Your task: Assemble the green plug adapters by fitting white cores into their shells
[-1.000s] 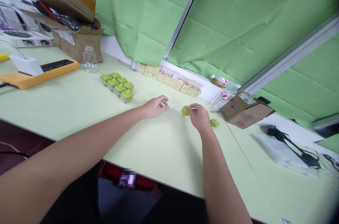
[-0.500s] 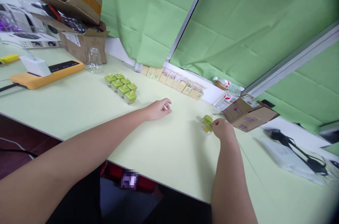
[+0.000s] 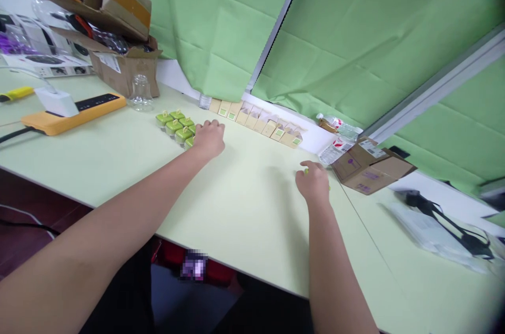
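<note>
Small clear jars with green lids and looped tops [image 3: 173,126] stand in a tight block left of centre. My left hand [image 3: 209,139] is at the block's right end, back up, its fingers curled downward. It covers some of the jars there; its fingertips and whatever they hold are hidden. To the right, my right hand [image 3: 313,181] hovers over a separate pair of these jars, with its fingers apart and its index finger stretched out. Only slivers of green lid [image 3: 306,171] show around it.
Small beige boxes [image 3: 256,121] line the wall, below green curtains. Two plastic bottles [image 3: 335,150] and a cardboard box [image 3: 371,168] stand at the right. A clear jar [image 3: 141,94], an orange power strip [image 3: 79,113] and an open carton [image 3: 126,68] are at the left.
My left hand has moved left and slightly up, from bare table to the block of jars. My right hand has shifted left over the pair of jars, now mostly covering them.
</note>
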`<action>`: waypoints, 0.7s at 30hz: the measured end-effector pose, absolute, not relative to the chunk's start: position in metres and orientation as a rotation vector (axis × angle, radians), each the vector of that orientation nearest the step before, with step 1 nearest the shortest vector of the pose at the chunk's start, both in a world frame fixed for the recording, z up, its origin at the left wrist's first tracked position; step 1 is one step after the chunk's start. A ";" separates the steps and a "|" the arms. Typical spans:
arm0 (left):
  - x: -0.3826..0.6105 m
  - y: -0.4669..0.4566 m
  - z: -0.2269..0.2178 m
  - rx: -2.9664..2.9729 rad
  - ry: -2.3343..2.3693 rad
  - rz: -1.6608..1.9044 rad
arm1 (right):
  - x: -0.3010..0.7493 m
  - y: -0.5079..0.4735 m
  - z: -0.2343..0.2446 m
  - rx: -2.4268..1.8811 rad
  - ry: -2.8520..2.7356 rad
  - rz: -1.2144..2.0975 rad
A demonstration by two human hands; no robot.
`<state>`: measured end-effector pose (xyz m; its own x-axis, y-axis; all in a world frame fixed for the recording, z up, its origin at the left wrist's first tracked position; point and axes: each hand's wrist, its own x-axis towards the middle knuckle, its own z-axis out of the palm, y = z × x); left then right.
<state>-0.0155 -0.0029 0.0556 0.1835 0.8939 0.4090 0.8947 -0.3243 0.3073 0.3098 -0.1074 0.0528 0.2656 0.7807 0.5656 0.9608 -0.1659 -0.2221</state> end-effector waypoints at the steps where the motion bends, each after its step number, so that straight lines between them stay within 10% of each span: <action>1: -0.018 -0.001 0.053 -2.433 -1.856 -0.719 | 0.306 -0.106 0.051 -1.992 -1.599 -0.404; 21: -0.026 0.013 0.053 -2.394 -1.949 -1.319 | 0.298 -0.103 0.047 -1.966 -1.695 -0.251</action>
<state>-0.0264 0.0129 0.0527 0.0287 0.9024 0.4300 0.7343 -0.3109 0.6034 0.2984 -0.1029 0.0466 0.1968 0.8627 0.4658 0.9608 -0.0751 -0.2670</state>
